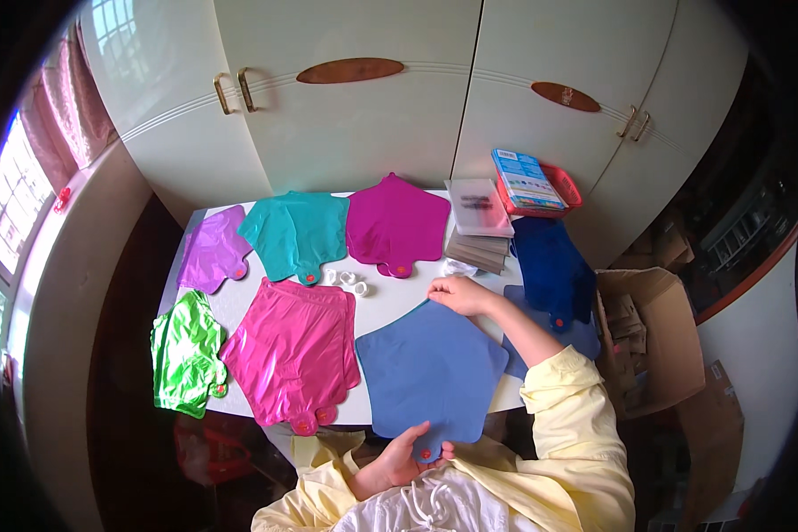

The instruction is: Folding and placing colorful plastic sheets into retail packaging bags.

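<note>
A flat matte-blue foil balloon (434,368), roughly five-sided, spans the near edge of the white table. My left hand (397,457) grips its lower end by the small round tab with a red dot, thumb on top and fingertips showing on the tab's other side. At the balloon's far point, my right hand (459,294) pinches the tip between closed fingers. Just left of it lies a shiny pink stack of flat foil balloons (288,355). Beyond my right hand sits a small clear plastic bit (457,268). Several white rolls of ribbon or tape (353,284) rest mid-table.
Flat balloons also lie around: green (186,355), lilac (213,248), teal (297,235), magenta (397,226), dark blue (551,270). Clear packs (479,208) and a red basket (566,186) with blue packets stand at back right. An open cardboard box (669,346) is right; cabinets (346,133) rise behind.
</note>
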The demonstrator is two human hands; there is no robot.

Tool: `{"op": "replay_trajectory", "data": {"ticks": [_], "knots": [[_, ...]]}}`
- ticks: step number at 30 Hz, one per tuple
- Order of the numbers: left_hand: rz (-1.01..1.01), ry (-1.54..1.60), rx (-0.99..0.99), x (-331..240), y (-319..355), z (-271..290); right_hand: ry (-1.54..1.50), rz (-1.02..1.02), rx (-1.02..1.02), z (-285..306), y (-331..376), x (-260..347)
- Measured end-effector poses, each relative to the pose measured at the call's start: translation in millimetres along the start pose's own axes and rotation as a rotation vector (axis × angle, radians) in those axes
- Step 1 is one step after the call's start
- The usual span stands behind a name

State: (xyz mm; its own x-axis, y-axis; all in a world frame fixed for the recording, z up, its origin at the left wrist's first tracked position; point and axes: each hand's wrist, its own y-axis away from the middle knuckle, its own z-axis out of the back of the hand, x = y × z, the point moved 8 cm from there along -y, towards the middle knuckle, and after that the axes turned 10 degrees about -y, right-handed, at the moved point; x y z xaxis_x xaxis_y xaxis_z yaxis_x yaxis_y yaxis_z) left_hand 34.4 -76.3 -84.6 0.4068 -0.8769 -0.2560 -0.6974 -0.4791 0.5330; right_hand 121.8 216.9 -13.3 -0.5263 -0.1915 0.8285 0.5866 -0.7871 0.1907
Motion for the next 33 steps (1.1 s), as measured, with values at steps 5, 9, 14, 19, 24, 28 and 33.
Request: {"op": "replay_trajectory", "data": {"ticks": [5, 9, 14, 19, 24, 28, 33], "knots": [[-0.003, -0.066, -0.031, -2, 2, -5, 0.003, 0.107, 0.079, 1, 5, 17], [-0.016, -0.008, -0.004, 2, -4, 5, 0.077, 0.148, 0.097, 2, 2, 17], [0.0, 0.071, 0.015, 8, -8, 10, 0.092, 0.2, 0.088, 8, 4, 12], [-0.017, 0.059, -0.006, 7, -7, 10, 0.188, 0.16, 0.072, 11, 6, 18], [-0.017, 0.038, -0.008, 7, -6, 8, 0.231, 0.131, 0.109, 8, 4, 14], [-0.016, 0.021, -0.012, 7, -7, 9, 0.154, 0.104, 0.108, 5, 3, 20], [-0.009, 0.022, -0.01, 8, -7, 8, 0.148, 0.14, 0.202, 1, 1, 22]]}}
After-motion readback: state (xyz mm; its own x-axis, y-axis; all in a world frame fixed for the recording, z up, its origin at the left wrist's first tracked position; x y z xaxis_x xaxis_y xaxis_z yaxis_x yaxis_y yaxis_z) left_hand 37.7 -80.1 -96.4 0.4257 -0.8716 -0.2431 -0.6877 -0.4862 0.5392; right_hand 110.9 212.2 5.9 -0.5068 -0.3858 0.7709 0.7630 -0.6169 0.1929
